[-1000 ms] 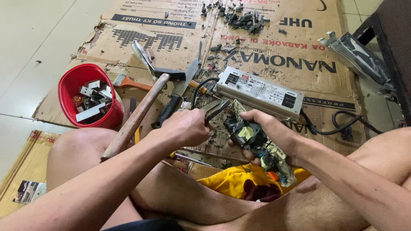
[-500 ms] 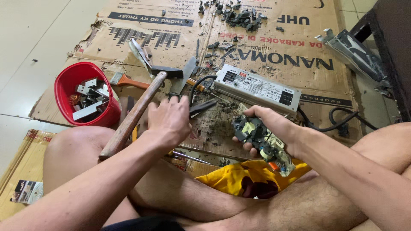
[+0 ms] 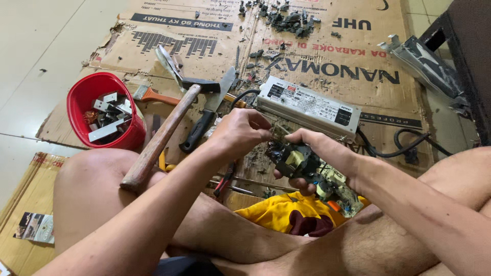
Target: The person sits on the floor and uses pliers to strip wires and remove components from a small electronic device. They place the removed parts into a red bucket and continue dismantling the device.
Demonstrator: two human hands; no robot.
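My right hand point(image 3: 322, 151) grips a green circuit board point(image 3: 317, 176) crowded with yellow and black parts, held tilted above my crossed legs. My left hand point(image 3: 240, 130) is pinched at the board's upper end, fingertips closed on a small piece there; what it pinches is too small to make out. Just beyond both hands lies a long silver power supply box point(image 3: 309, 107) with a black cable point(image 3: 404, 145) running off to the right.
A wooden-handled hammer point(image 3: 163, 133) leans on my left knee beside a black-handled knife point(image 3: 207, 120). A red bowl point(image 3: 105, 110) of metal scraps stands at left. Pliers point(image 3: 225, 179), yellow cloth point(image 3: 286, 212), black debris point(image 3: 286, 18) and a metal casing point(image 3: 424, 56) lie on the cardboard point(image 3: 358, 51).
My left hand drew back from the board to the tools half a second ago, then returned and pinched its upper end. The right hand kept hold of the board.
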